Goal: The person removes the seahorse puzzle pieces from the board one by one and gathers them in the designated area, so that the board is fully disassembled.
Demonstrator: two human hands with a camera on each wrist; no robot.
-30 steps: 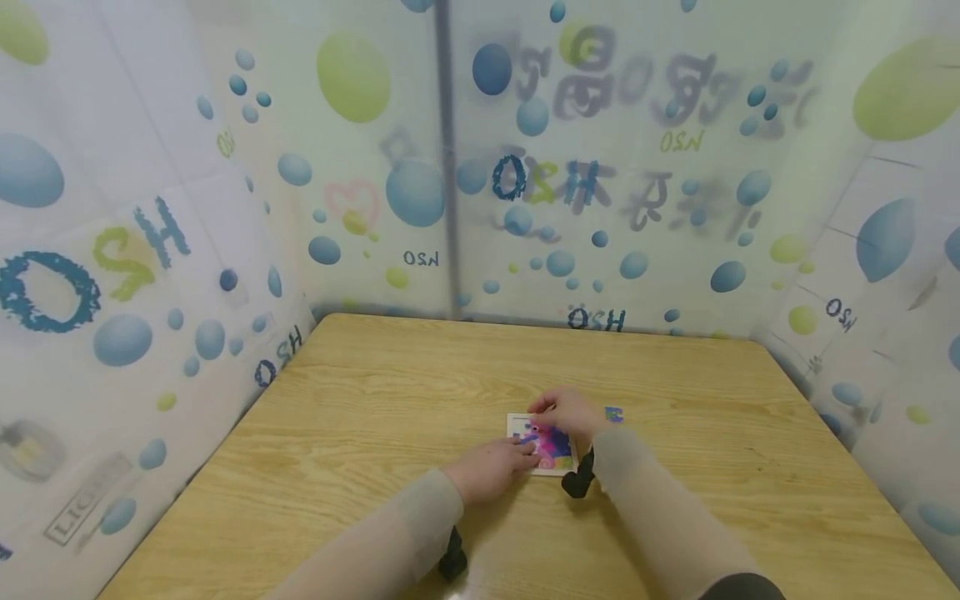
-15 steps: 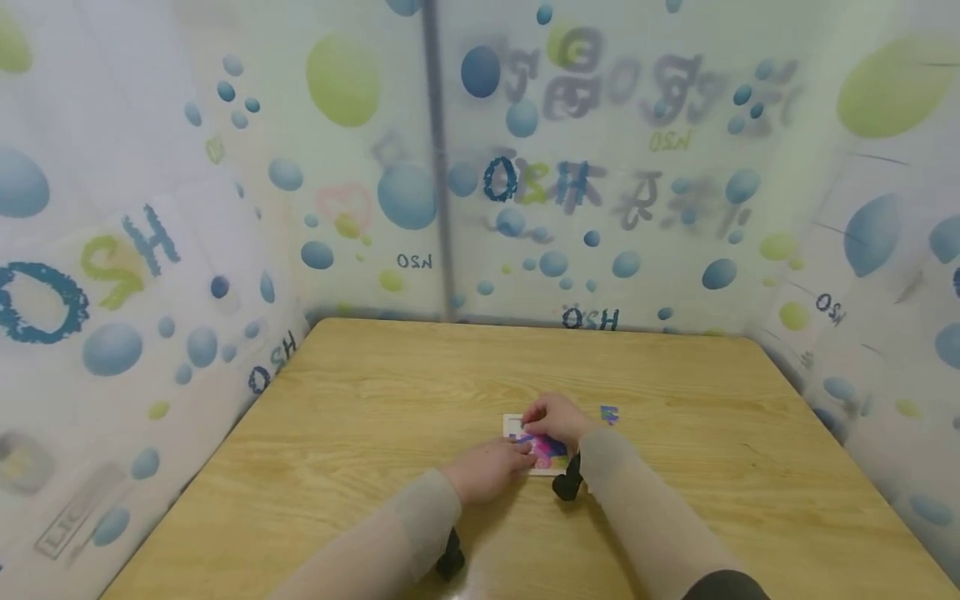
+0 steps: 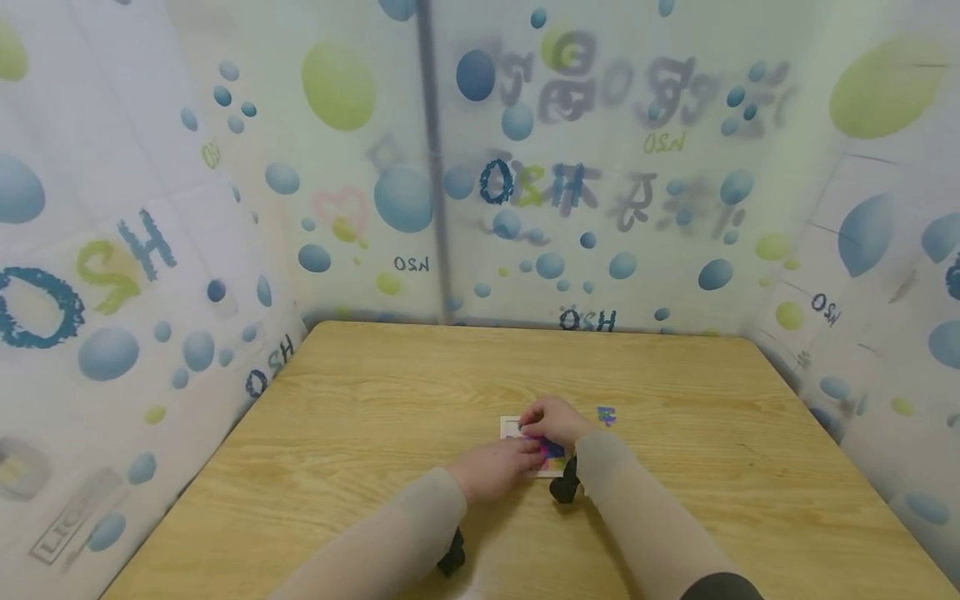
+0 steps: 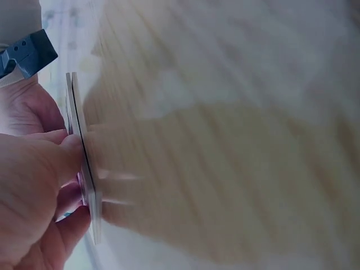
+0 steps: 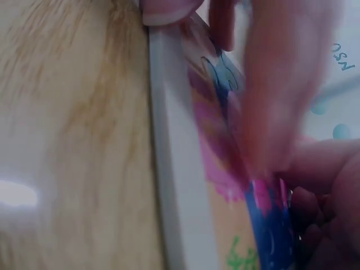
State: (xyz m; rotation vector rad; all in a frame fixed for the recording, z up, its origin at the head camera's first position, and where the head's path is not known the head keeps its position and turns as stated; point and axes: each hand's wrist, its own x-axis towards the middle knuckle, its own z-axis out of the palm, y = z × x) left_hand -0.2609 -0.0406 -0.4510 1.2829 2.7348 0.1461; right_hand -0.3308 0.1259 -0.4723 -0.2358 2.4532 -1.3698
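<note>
A jigsaw puzzle board (image 3: 551, 473) with a pale frame and a pink and blue picture lies flat on the table. My left hand (image 3: 497, 468) stretches its fingers over the picture and presses on it, with the thumb at the near edge. My right hand (image 3: 555, 421) bends over the board's upper part. Its thumb and forefinger meet on a small dark puzzle piece, mostly hidden by the fingers. In the right wrist view, the right fingers (image 5: 326, 174) are at the picture's far side. A loose puzzle piece (image 3: 607, 416), blue and purple, lies right of the board.
The wooden table (image 3: 360, 417) stretches around the board on all sides. Printed curtains (image 3: 360, 208) with blue and green spots hang behind and beside it. Black wrist devices (image 3: 452, 554) sit below both wrists.
My left fingers have slid slightly right over the picture and cover more of it. The right hand stays at the board's top, its fingertips slightly closer to the upper left corner. The head view has shifted slightly.
</note>
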